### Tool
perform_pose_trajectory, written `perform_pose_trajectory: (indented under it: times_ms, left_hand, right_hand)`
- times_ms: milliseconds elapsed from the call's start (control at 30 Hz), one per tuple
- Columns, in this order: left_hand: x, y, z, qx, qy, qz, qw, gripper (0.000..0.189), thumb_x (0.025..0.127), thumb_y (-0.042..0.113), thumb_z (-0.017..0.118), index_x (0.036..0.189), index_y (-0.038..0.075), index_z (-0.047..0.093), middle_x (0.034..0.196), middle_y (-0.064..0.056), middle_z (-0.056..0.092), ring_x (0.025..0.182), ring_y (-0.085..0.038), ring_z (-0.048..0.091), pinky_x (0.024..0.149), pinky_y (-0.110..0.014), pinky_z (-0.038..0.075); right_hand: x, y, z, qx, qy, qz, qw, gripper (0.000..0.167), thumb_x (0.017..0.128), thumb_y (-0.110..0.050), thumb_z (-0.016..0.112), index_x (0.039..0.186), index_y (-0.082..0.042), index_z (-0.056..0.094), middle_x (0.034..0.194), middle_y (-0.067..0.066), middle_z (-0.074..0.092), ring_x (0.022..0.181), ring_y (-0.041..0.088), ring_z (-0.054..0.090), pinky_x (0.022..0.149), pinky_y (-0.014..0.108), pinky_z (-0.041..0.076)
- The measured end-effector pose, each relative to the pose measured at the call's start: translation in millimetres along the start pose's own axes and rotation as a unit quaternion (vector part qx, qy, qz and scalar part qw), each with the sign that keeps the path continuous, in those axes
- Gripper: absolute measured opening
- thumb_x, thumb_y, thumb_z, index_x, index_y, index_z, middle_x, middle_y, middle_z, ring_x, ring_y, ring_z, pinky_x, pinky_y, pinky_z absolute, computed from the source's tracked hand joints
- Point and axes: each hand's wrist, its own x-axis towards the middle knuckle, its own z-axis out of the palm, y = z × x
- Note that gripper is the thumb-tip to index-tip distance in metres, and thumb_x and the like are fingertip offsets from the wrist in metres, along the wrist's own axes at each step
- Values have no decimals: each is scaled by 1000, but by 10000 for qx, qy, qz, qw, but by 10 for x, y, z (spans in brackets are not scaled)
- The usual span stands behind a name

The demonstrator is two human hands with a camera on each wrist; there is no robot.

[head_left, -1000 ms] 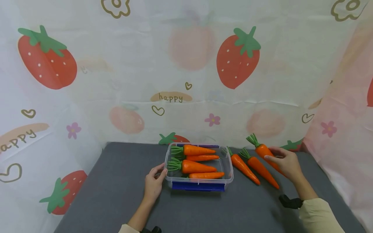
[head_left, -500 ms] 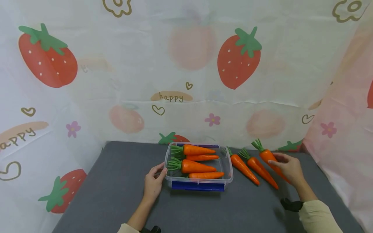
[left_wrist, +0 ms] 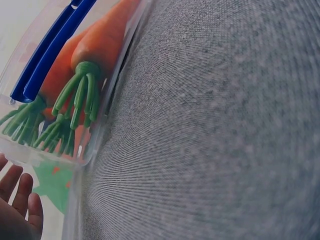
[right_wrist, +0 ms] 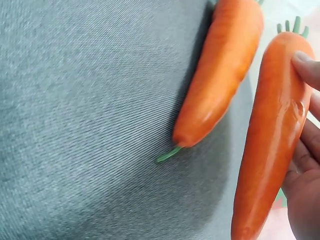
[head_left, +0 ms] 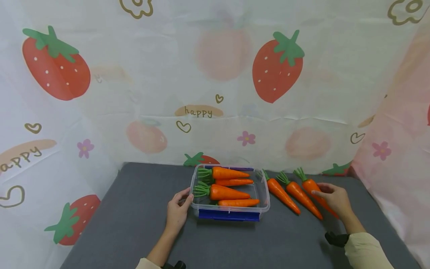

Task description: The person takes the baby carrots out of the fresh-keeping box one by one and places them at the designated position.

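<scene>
My right hand (head_left: 337, 198) pinches an orange carrot (head_left: 314, 188) with green stem stubs between thumb and fingers. In the right wrist view that carrot (right_wrist: 272, 135) slants beside another carrot (right_wrist: 220, 70) on the cloth. Two more carrots lie side by side to its left, the middle one (head_left: 304, 200) and one next to the box (head_left: 282, 196). My left hand (head_left: 177, 213) touches the left side of a clear plastic box (head_left: 264, 201) with blue clips; its fingers look fairly straight in the left wrist view. Several carrots (head_left: 228, 192) lie inside the box, stems to the left.
A dark grey cloth (head_left: 141, 209) covers the table. Behind it hangs a pale curtain (head_left: 161, 74) printed with strawberries, and its folds close in the left and right sides. The box stands near the table's back edge.
The right hand has lowered the carrot toward the table and moved it slightly right, beside the other two. The left hand and the box have stayed in place.
</scene>
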Motion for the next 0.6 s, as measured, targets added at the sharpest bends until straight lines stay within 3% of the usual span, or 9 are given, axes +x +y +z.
perform_pose_trajectory:
  times_ms: [233, 600]
  left_hand:
    - [-2, 5, 3, -63, 0, -9, 10000, 31, 90, 14, 69, 119, 2, 69, 112, -17, 68, 92, 4, 58, 77, -14, 48]
    - [-1, -5, -7, -84, -41, -15, 10000, 32, 91, 14, 69, 119, 2, 68, 113, -17, 68, 92, 3, 58, 77, -14, 48]
  right_hand:
    - [35, 83, 33, 10, -211, 319, 9993, 65, 90, -41, 69, 131, 7, 55, 132, 32, 55, 116, 47, 52, 91, 53, 47]
    - [38, 191, 108, -292, -165, 231, 9992, 61, 89, -38, 69, 128, 8, 58, 127, 32, 59, 111, 47, 56, 88, 54, 48]
